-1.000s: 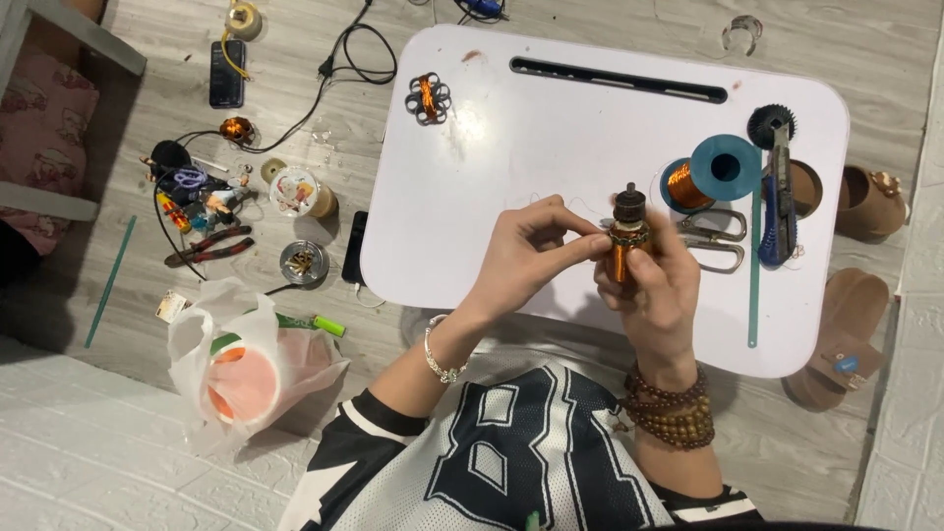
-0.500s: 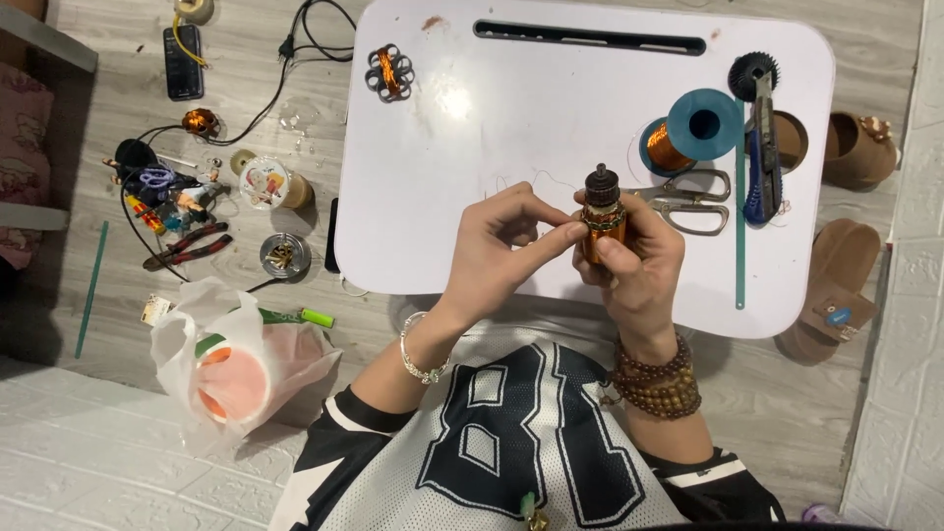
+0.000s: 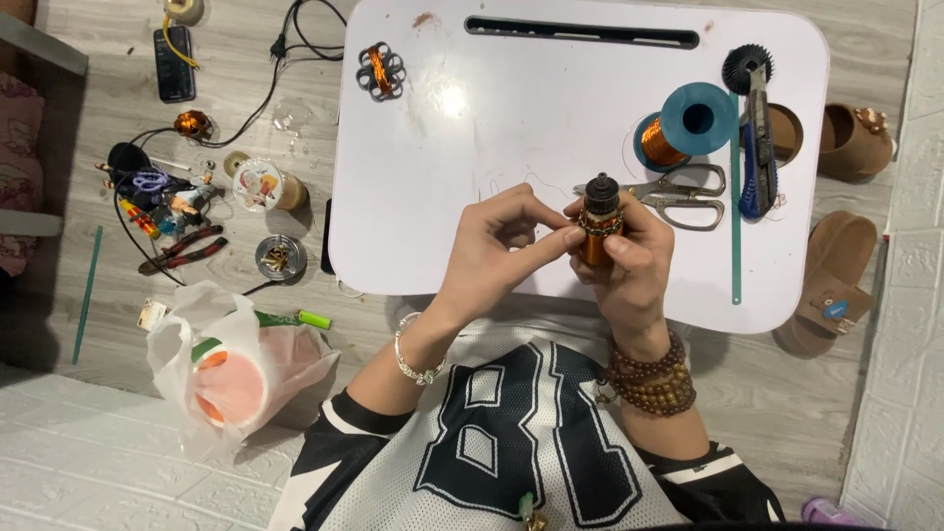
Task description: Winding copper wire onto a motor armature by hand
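We grip the copper-wound motor armature (image 3: 598,224) upright in our right hand (image 3: 624,267), just near the scissors (image 3: 678,195), so our left hand (image 3: 500,248) can pinch its windings.

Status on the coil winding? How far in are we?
Done: copper wire already wraps the small motor core, and one wound coil piece lies on the white table. In hand: the right hand grips the core upright while the left hand pinches at its windings. Left: the wire spool is not used up; scissors lie beside it. How many turns remain cannot be told.
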